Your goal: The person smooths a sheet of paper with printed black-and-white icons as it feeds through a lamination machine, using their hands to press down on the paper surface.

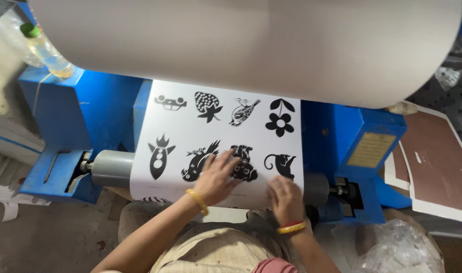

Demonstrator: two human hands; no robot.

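Note:
A white sheet (pixel 190 126) printed with black silhouettes (flower, bird, rocket, animals) hangs over a grey roller (pixel 112 168) of a blue machine (pixel 89 116). My left hand (pixel 218 177) lies flat on the sheet's lower middle, fingers spread over two animal prints. Resting on the sheet's lower right edge, just below a cat-like print, is my right hand (pixel 285 198). Both wrists wear yellow bangles. Neither hand grips anything; both press on the paper. A huge pale roll (pixel 251 40) sits above the sheet.
A plastic bottle (pixel 46 50) with a green cap stands on the machine's left top. An L-shaped key (pixel 56 162) lies on the left ledge. Brown and white boards (pixel 433 162) lean at right. Crumpled clear plastic (pixel 392 247) lies bottom right.

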